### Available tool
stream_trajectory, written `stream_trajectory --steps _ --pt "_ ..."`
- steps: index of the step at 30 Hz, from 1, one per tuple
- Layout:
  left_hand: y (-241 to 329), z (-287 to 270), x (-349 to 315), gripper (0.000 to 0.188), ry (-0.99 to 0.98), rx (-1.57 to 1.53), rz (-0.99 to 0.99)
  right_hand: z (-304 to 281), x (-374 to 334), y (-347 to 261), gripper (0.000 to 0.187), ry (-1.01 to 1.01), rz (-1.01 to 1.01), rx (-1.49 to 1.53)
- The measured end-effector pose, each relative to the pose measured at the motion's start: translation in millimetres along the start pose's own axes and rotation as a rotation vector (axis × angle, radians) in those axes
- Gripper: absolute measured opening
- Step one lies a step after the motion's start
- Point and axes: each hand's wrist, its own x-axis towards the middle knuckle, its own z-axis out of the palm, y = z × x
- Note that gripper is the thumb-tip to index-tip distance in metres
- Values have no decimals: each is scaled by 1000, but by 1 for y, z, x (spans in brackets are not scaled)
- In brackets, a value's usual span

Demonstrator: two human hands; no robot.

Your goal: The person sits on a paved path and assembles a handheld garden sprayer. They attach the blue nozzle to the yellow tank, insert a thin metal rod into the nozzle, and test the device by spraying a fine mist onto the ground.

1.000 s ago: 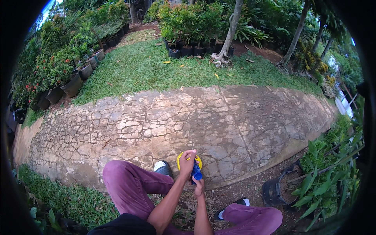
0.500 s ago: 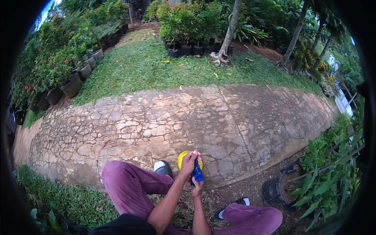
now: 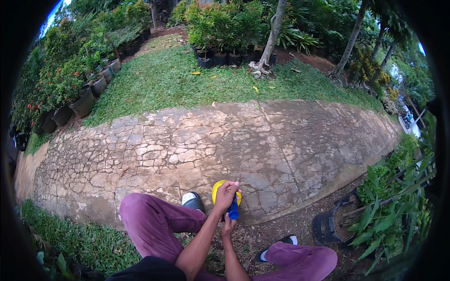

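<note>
Low in front of me, my left hand point(image 3: 226, 194) is closed with its fingertips pinched together. Something thin and pale, like a line or wire, sticks up beside those fingertips; it is too fine to name. A blue tube-shaped object point(image 3: 233, 213) with a round end stands between my two hands. My right hand point(image 3: 228, 226) wraps round its lower part, nearest my body. Partly behind my left hand is a round yellow object point(image 3: 217, 189), and I cannot tell whether it rests on the path or is held.
Beneath lies a cracked stone path point(image 3: 187, 154), with grass point(image 3: 154, 84) beyond. My bent knees flank my arms, with a dark shoe point(image 3: 192, 201) on the path. A black planter point(image 3: 326, 225) stands at right, potted plants point(image 3: 83, 104) line the left, and a tree trunk point(image 3: 273, 40) rises behind.
The blue object's round end has tilted and shifted slightly left and down. My right hand has moved a little left with it, while my left hand stays close to its former place.
</note>
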Motion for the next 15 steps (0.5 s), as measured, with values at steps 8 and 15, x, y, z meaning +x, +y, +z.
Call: stream_trajectory --steps 8,15 --pt "-12 3 0 32 -85 15 -42 -3 -2 -4 33 28 181 196" --pt "-6 1 0 35 -87 -50 -78 -4 3 -25 34 76 133 198"
